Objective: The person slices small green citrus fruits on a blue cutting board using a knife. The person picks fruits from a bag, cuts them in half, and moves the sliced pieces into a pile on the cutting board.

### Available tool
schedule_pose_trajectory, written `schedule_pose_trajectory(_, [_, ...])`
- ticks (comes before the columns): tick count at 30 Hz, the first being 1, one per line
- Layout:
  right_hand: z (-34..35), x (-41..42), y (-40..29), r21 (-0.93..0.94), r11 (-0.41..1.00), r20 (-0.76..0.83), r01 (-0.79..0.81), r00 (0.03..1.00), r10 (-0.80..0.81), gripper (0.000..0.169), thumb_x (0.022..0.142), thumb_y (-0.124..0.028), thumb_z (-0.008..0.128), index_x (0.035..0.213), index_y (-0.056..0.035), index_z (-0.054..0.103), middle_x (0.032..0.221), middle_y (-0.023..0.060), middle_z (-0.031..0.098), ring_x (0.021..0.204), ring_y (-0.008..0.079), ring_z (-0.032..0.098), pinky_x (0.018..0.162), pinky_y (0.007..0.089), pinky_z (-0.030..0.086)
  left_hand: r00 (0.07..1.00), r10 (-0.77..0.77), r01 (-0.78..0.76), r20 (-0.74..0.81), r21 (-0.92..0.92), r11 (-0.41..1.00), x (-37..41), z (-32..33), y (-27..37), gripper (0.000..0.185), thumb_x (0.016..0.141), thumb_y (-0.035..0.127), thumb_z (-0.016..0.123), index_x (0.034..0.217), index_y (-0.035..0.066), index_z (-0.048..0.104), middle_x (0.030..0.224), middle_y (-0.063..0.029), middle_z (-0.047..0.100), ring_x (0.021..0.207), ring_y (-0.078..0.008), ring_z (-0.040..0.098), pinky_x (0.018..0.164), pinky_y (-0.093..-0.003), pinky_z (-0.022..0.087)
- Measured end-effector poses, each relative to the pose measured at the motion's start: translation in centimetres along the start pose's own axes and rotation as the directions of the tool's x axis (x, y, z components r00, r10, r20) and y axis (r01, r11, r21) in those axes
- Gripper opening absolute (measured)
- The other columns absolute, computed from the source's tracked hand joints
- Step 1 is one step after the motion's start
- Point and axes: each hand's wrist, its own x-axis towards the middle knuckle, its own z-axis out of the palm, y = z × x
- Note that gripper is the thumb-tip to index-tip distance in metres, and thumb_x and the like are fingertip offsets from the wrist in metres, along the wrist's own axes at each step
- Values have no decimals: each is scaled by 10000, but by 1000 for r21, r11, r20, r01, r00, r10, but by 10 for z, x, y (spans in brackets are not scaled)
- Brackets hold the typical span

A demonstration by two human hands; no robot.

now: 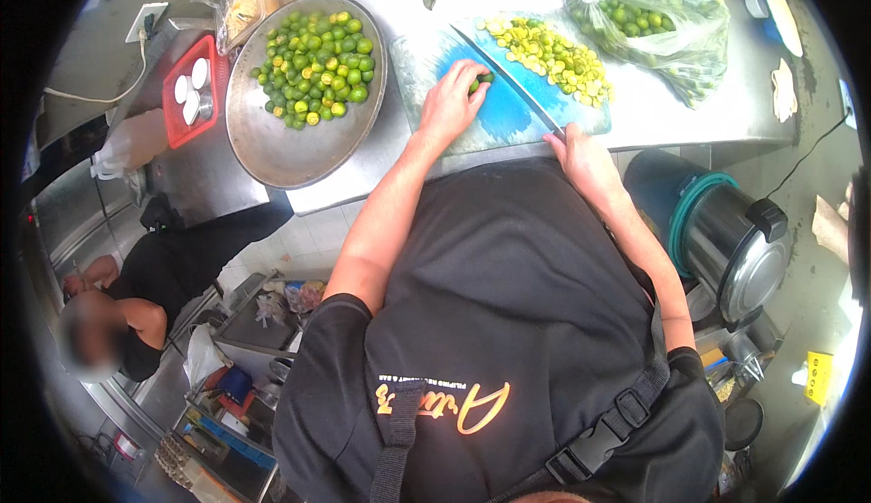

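Note:
My left hand point(454, 98) grips small green citrus fruit point(482, 81) on a worn blue cutting board point(503, 118). In my right hand point(585, 156) is the handle of a long kitchen knife point(517, 82), its blade slanting across the board just right of the fruit. Beyond the blade lies a heap of cut, yellow-green citrus pieces point(554, 61). A wide metal pan point(306, 152) stands left of the board, holding many small green citrus fruits point(316, 67), some showing yellow-orange patches.
A clear plastic bag point(680, 47) of green citrus sits at the back right. Two loose leaves point(429, 0) lie behind the board. A red plastic basket point(187, 91) with white-lidded containers is left of the pan. Another person point(129, 299) stands at the left. A steel lidded pot point(735, 251) is below right.

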Motion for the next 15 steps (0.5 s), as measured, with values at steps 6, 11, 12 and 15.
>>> schedule_pose_trajectory(6, [-3,-6,0,36,999,-16,9,1000,-8,463,1035,-395,605,913,48,550,747,296,673,755,473,698,653,543,549,998,38,-35,-53,66,997,0,8,-4,252,919,171,749,1127,95,628,1170,-73,648,947,-266,699,770,-381,587])
schedule_pose_trajectory(11, [-4,-7,4,45,999,18,24,1000,-25,464,1032,-397,607,928,52,559,754,293,678,762,478,697,667,543,551,1000,20,-19,-24,61,998,1,9,-2,252,918,175,749,1120,89,625,1169,-69,652,943,-275,703,756,-388,588])
schedule_pose_trajectory(12, [-5,-6,3,48,999,23,27,999,-28,464,1032,-398,607,932,53,561,756,293,679,764,479,697,672,544,552,1000,20,-18,-21,63,998,1,9,-2,254,917,175,749,1121,90,624,1169,-69,653,943,-275,703,756,-390,588])
schedule_pose_trajectory(15, [-9,-2,-2,37,999,55,-2,999,0,461,1032,-395,606,932,53,565,769,288,686,773,475,700,681,543,551,999,34,-32,-31,85,996,0,12,-6,263,915,176,750,1127,89,622,1167,-67,654,943,-277,705,754,-396,588])
